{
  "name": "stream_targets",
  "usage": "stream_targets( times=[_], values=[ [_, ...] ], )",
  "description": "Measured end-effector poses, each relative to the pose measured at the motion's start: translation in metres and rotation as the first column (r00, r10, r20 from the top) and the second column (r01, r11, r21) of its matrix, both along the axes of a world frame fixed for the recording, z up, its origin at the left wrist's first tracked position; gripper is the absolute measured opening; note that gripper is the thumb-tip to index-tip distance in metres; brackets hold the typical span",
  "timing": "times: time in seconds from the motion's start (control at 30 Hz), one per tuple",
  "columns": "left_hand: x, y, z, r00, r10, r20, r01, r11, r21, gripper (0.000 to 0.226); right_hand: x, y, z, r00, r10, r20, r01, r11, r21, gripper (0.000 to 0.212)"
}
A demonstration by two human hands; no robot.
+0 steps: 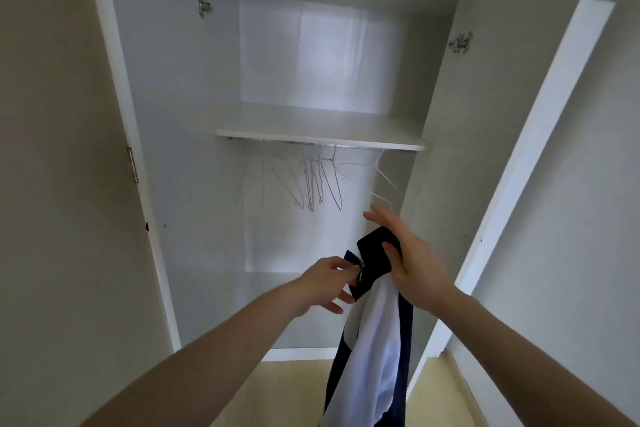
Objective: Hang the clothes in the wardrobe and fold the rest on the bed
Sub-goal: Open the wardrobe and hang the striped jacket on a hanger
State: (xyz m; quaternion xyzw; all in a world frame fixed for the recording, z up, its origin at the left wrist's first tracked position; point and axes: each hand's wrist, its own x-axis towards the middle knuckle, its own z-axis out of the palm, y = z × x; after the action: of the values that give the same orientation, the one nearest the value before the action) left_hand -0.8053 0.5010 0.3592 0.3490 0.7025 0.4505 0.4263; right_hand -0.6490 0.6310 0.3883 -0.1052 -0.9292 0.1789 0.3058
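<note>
L hand pinching zip edge of navy/white jacket; R hand gripping collar w/ thumb, fingers extending. Wire hangers hanging above hands.

A single wide-angle view comes from the person's head, standing close in front of the open wardrobe and facing straight into it. The lens tilts slightly downward, so both forearms enter from the bottom corners and meet near the lower middle, where the left hand and right hand appear large and near. The shelf crosses the middle of the frame, seen a little from above, with the wire hangers just beneath it. Both doors splay outward at the edges, bent by the lens. A strip of floor shows at the bottom.
</note>
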Motion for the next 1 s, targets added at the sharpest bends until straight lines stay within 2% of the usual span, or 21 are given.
stream_targets(
  times=[0.1,0.23,0.37,0.43,0.47,0.5,0.57,0.6,0.63,0.7,0.77,0.87,0.93,1.0],
  values=[
    [0.003,0.009,-0.004,0.997,-0.018,0.079,0.017,1.000,0.019,0.038,0.006,-0.008,0.000,1.000,-0.012,-0.007,0.012,1.000,-0.010,0.071],
    [0.007,0.017,-0.017,0.996,-0.073,0.054,0.073,0.997,0.003,0.028,0.009,-0.011,-0.005,0.997,-0.081,-0.013,0.080,0.993,-0.082,0.067],
    [0.002,0.020,-0.025,0.999,-0.040,0.007,0.040,0.998,0.053,0.019,0.004,-0.009,-0.008,0.991,-0.101,-0.088,0.093,0.992,-0.085,0.063],
    [-0.004,0.017,-0.026,0.997,-0.039,-0.071,0.044,0.997,0.066,0.019,0.001,-0.003,-0.014,0.975,-0.149,-0.163,0.134,0.986,-0.101,0.061],
    [-0.007,0.016,-0.027,0.980,-0.047,-0.193,0.062,0.995,0.073,0.022,-0.001,-0.001,-0.017,0.963,-0.183,-0.200,0.159,0.979,-0.128,0.062],
    [-0.009,0.014,-0.029,0.926,-0.051,-0.374,0.090,0.992,0.086,0.025,-0.004,0.002,-0.021,0.947,-0.219,-0.234,0.182,0.969,-0.167,0.063],
    [-0.006,0.011,-0.033,0.675,-0.038,-0.737,0.161,0.982,0.096,0.029,-0.014,0.002,-0.027,0.912,-0.283,-0.298,0.205,0.941,-0.268,0.067],
    [-0.003,0.010,-0.035,0.553,-0.020,-0.833,0.196,0.975,0.107,0.032,-0.020,0.001,-0.029,0.895,-0.304,-0.327,0.202,0.929,-0.310,0.068],
    [-0.001,0.009,-0.036,0.472,0.003,-0.882,0.226,0.966,0.124,0.037,-0.027,0.001,-0.030,0.883,-0.313,-0.349,0.191,0.920,-0.341,0.068],
    [-0.002,0.011,-0.038,0.375,0.064,-0.925,0.257,0.951,0.170,0.045,-0.039,0.004,-0.029,0.888,-0.296,-0.352,0.158,0.915,-0.370,0.068],
    [-0.014,0.013,-0.034,0.401,0.169,-0.900,0.208,0.940,0.269,0.035,-0.046,0.016,-0.023,0.930,-0.241,-0.278,0.138,0.929,-0.343,0.064],
    [-0.037,0.020,-0.021,0.529,0.327,-0.783,0.046,0.910,0.412,0.019,-0.048,0.036,-0.014,0.976,-0.181,-0.124,0.148,0.960,-0.238,0.055],
    [-0.045,0.027,-0.010,0.601,0.341,-0.723,0.009,0.902,0.432,0.016,-0.047,0.042,-0.012,0.988,-0.148,-0.043,0.139,0.976,-0.170,0.050],
    [-0.047,0.034,-0.001,0.633,0.309,-0.710,0.028,0.907,0.420,0.017,-0.049,0.044,-0.013,0.995,-0.100,0.010,0.101,0.984,-0.145,0.042]
  ],
)
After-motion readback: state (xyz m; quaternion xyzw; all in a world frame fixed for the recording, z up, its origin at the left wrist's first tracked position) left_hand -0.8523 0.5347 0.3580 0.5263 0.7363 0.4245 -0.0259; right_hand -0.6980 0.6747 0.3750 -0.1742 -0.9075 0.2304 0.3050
